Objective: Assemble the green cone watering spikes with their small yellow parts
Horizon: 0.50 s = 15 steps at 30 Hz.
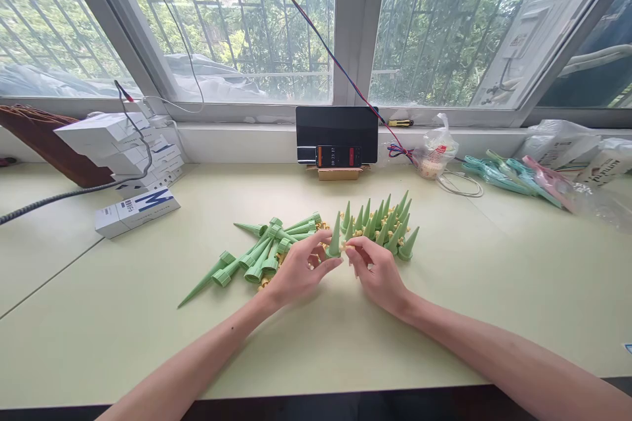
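Note:
My left hand (303, 268) grips a green plant watering spike (335, 238) near its wide base, with the point upward. Close to its right, my right hand (378, 271) has thumb and fingers pinched on a small yellow valve (348, 247) beside the spike's base; whether the two parts touch I cannot tell. A loose pile of green spikes (257, 253) lies left of my left hand, with yellow pieces (264, 283) partly hidden under it. Behind my right hand, several spikes (390, 223) stand point up in a cluster, with yellow valves among them.
A phone (338, 156) showing a timer leans on a black panel (336, 128) at the back. White boxes (138, 210) stand at left. A bagged cup (435, 151), a coiled white cable (461, 185) and plastic-wrapped items (513, 177) lie along the right windowsill side.

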Motion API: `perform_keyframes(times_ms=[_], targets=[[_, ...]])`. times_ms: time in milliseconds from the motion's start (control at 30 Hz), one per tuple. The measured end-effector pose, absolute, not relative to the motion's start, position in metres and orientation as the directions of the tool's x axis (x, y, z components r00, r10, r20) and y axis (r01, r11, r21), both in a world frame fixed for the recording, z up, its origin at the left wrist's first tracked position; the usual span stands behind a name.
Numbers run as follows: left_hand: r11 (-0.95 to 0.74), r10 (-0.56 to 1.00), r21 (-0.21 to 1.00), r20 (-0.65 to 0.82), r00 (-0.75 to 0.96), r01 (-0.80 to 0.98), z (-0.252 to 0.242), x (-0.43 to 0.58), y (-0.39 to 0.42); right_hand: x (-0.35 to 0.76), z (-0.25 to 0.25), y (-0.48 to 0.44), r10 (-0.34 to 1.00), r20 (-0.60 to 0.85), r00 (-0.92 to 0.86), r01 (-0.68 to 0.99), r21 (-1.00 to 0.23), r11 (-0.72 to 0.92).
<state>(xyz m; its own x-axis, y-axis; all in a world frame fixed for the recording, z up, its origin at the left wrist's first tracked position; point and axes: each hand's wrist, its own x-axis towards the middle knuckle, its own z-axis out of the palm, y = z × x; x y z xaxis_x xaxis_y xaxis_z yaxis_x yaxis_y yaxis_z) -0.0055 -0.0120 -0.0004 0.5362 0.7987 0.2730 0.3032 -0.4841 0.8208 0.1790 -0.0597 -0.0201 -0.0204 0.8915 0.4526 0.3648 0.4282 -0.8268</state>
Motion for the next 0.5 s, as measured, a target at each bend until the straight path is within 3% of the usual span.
perform_keyframes(times_ms=[500], targets=[[-0.510,0.779,0.801,0.275,0.563,0.315,0.0013,-0.0051,-0.0127,0.1807,-0.0237,-0.0571,0.903,0.427,-0.048,0.371,-0.832,0.413]])
